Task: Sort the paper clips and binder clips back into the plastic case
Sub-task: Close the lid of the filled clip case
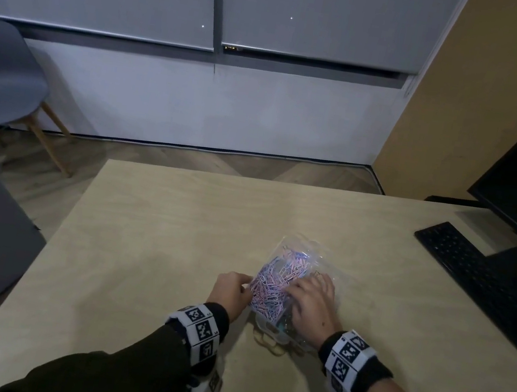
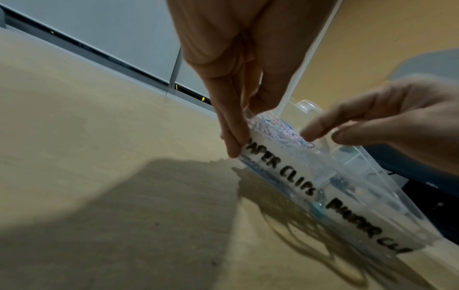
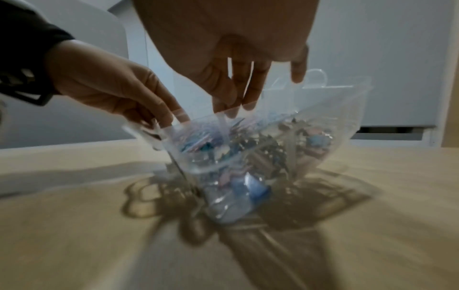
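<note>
Plastic case (image 1: 286,288) sitting open on table (image 1: 147,246), paper clips (image 1: 270,285) heaped inside | head: left hand (image 1: 230,291) bracing its left wall, right hand (image 1: 313,301) reaching over contents | left wrist: left fingers (image 2: 233,137) pinching labelled wall, likely steadying | right wrist: right fingertips (image 3: 231,106) spreading above divider, holding nothing visible; binder clips (image 3: 268,153) lying in adjacent compartment.

surface: pale wooden table (image 1: 150,229) | on it: clear plastic case (image 1: 288,331), black keyboard (image 1: 481,278)

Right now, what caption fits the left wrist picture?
Left hand steadies the clear plastic case labelled PAPER CLIPS while right hand reaches in.
</note>
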`<state>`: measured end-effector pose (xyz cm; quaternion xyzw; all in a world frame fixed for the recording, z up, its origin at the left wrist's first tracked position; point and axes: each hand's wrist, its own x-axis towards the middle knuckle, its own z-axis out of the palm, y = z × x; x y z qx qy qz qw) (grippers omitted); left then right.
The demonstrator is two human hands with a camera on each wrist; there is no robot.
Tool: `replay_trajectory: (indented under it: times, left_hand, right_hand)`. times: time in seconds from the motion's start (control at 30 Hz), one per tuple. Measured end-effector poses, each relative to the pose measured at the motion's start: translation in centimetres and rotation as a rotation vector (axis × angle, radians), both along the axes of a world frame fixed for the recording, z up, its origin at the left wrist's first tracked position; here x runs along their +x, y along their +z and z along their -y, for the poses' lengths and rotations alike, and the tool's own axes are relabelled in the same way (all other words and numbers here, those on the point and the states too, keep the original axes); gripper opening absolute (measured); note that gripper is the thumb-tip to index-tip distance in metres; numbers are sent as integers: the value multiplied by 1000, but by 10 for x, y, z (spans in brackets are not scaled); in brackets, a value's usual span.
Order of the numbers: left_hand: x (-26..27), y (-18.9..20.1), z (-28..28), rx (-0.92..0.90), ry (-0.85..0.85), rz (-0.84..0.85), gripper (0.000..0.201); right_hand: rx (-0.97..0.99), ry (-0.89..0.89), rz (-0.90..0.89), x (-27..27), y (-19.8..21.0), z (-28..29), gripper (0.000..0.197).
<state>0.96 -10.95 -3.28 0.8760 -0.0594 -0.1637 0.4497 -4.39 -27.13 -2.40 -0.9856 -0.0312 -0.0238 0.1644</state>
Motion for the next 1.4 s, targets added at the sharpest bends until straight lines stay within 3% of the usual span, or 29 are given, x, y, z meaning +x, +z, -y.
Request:
replay_trajectory:
  times: [0.13, 0.4, 0.6, 0.77, 0.87, 0.97, 1.13, 1.4]
  left_hand:
    - [-1, 0, 1, 24, -28, 3, 29]
    - [-2, 5, 1, 5, -11, -2, 26]
    - [-5, 5, 2, -26, -5, -5, 26]
    - [-3, 1, 2, -49, 25, -19, 25]
    - [-1, -1, -1, -47, 34, -11, 26]
    - [1, -4, -2, -38, 41, -1, 26]
    - [0, -4, -1, 2, 25, 3, 33]
    - [-8, 0, 7, 16, -10, 7, 30]
  right_hand:
    - [-227, 11, -11, -6, -10, -5, 24]
    - [-281, 50, -133, -3, -9, 3, 66]
    - [-385, 48, -152, -1, -7, -5, 78]
    - [-334, 205, -201, -7, -4, -21, 76]
    - [-281, 200, -149, -13, -1, -21, 57]
    - [-264, 121, -4, -18, -8, -17, 35]
    - [-171, -29, 53, -6, -6, -8, 27]
    - [-371, -160, -96, 37, 7, -19, 31]
